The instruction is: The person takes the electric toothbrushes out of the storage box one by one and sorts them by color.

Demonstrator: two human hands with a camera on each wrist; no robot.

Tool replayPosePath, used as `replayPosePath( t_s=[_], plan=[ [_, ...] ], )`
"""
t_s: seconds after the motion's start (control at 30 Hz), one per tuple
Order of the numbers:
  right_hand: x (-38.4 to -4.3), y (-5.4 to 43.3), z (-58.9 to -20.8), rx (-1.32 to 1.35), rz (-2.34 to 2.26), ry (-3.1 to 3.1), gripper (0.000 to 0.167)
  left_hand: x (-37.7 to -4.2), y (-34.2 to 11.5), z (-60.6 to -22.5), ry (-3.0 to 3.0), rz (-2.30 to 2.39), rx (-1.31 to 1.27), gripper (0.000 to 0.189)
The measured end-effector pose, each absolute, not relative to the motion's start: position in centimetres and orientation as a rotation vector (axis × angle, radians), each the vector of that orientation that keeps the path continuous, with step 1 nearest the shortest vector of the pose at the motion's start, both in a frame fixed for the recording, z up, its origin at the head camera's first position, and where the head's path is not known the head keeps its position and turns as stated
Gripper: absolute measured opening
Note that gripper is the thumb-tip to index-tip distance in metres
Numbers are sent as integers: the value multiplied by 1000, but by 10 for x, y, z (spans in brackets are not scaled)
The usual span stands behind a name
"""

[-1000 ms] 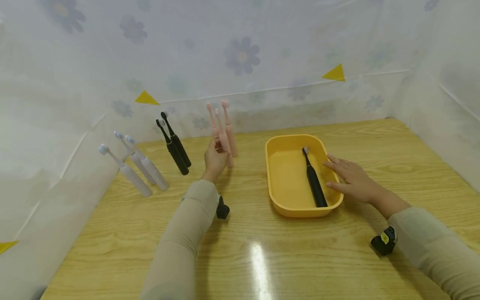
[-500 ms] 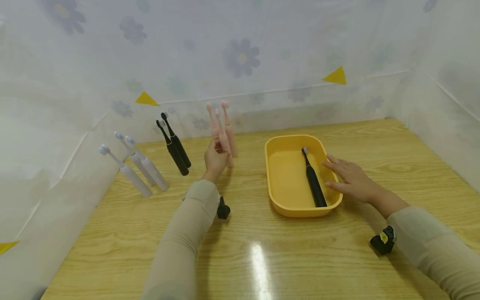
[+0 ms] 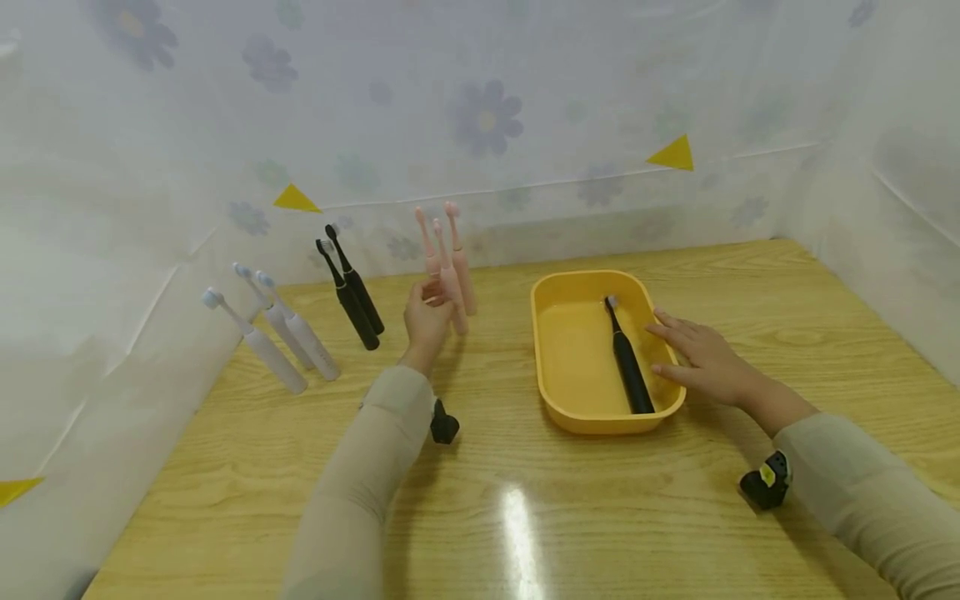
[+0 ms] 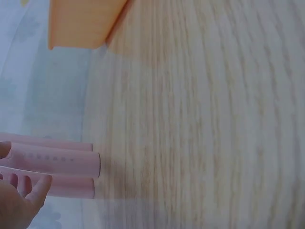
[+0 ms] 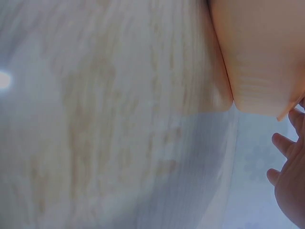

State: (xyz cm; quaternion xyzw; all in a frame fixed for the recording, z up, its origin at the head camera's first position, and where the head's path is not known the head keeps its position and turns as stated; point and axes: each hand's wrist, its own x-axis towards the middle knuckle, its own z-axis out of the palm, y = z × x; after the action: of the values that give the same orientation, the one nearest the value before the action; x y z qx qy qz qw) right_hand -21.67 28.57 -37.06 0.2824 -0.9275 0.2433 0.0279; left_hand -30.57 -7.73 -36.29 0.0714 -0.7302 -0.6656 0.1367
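Note:
Three pink electric toothbrushes stand upright together at the back; the front pink toothbrush (image 3: 453,290) is nearest my left hand (image 3: 427,323). In the left wrist view, the thumb and fingers are spread beside its handle (image 4: 57,160), one fingertip at its surface; whether it touches is hard to tell. My right hand (image 3: 705,362) lies with outstretched fingers over the right rim of the yellow tray (image 3: 566,350). Inside the tray a black electric toothbrush (image 3: 630,367) lies with its head toward the back. The right wrist view catches only part of that hand (image 5: 290,176) beside the tray's outer wall (image 5: 262,57).
Left of the pink group stand two black electric toothbrushes (image 3: 356,304). Farther left are three white ones with pale blue heads (image 3: 273,350). All rest on a wood-grain table (image 3: 480,500), closed in by a pale flowered sheet (image 3: 540,100) behind and at the sides.
My left hand has eased slightly left and its fingers have loosened from the front pink toothbrush, which stays upright. The right hand and tray hold their place.

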Motion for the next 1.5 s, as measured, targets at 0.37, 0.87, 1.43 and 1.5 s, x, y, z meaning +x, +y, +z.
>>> replayPosePath(
  t_s=[0.37,0.87,1.43,1.5],
  plan=[
    [-216,286,-371,869,768,-2877,56,-289,-82,-356,-1987,-2072,231,45],
    [-217,287,-370,872,798,-2884,57,-260,-59,-339,-1928,-2285,48,49],
    [-217,287,-370,861,792,-2899,58,-239,-23,-333,-2073,-2502,-301,47],
    [-217,287,-370,865,795,-2893,57,-238,-18,-334,-2097,-2518,-340,48]
  ],
)
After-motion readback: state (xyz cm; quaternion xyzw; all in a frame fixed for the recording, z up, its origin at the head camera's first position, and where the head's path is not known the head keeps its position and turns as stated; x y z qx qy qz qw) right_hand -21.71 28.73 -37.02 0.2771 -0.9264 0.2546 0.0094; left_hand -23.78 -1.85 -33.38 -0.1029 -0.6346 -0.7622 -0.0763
